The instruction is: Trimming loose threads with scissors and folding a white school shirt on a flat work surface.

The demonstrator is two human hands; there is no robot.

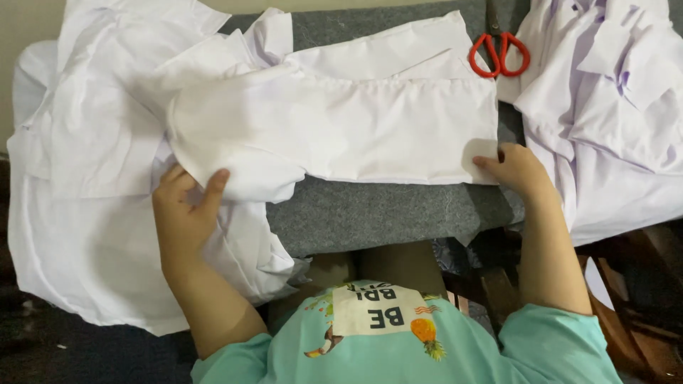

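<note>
A white shirt sleeve (341, 124) lies spread flat across a grey felt-covered table (370, 210). My left hand (186, 206) grips the sleeve's left part, thumb on top of the cloth, where it joins the bunched white shirt body (92, 163). My right hand (516, 169) pinches the sleeve's lower right corner at the cuff end. Both hands hold the fabric stretched between them.
Red-handled scissors (499, 53) lie at the table's far side, right of centre. A heap of white garments (612, 107) covers the right side. More white cloth hangs over the left edge. Dark wooden furniture (640, 284) shows at the lower right.
</note>
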